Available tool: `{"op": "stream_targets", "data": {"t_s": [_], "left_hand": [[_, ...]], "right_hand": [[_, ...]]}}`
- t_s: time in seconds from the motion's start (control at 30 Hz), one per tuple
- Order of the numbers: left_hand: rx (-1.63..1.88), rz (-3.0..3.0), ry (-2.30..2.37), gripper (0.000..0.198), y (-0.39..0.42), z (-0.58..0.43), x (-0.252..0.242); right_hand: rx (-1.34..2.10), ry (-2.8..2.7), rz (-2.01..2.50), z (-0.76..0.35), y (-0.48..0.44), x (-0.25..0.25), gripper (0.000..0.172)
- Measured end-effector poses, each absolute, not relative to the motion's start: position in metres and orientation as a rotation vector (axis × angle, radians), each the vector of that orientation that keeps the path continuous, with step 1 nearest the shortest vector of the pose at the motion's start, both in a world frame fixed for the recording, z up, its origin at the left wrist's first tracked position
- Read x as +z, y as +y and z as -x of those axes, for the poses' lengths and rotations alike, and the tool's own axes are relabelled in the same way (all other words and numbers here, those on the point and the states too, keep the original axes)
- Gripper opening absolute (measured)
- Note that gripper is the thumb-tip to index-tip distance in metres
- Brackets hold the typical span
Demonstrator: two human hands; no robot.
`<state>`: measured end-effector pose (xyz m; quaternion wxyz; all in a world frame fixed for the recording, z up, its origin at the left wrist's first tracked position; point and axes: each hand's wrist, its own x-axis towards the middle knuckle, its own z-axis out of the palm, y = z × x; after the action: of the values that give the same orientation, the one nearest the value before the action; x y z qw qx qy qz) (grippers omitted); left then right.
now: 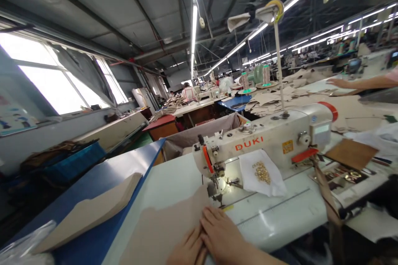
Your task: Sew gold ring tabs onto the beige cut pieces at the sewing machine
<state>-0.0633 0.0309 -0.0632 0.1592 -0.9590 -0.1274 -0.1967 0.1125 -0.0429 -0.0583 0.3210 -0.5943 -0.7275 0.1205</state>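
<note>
A flat beige fabric panel [161, 227] lies on the pale sewing table, its far right corner reaching the needle area of a white sewing machine [258, 145] marked DUKI. My right hand [222, 232] is at the panel's right edge, just in front of the presser foot [216, 190], fingers together and bent down onto the fabric. Close against it, my left hand [188, 246] grips the same edge, its fingertips partly hidden by the right hand. A white cloth [248, 182] with a pile of small gold-coloured metal pieces [262, 172] rests on the machine bed.
Left of the machine, a stack of beige panels [93, 211] lies on a blue surface [77, 182]. Thread cones [266, 75] and a thread stand [278, 62] rise behind. A brown piece [351, 153] lies at right. Another person's arm [357, 85] reaches over far fabric pieces.
</note>
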Motion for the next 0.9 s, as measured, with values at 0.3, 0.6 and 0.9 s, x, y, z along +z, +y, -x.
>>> {"op": "stream_targets", "data": {"t_s": [0.3, 0.6, 0.9], "left_hand": [[-0.428, 2.641, -1.439, 0.057, 0.082, 0.11, -0.055], [-0.256, 2.661, -1.416, 0.062, 0.105, 0.119, -0.077], [-0.249, 2.632, -1.314, 0.06, 0.102, 0.12, -0.075]], "right_hand": [[0.364, -1.926, 1.561, -0.108, -0.046, -0.061, 0.058], [0.38, -1.909, 1.517, -0.103, -0.037, -0.069, 0.065], [0.307, -1.945, 1.542, -0.102, -0.035, -0.073, 0.065]]}}
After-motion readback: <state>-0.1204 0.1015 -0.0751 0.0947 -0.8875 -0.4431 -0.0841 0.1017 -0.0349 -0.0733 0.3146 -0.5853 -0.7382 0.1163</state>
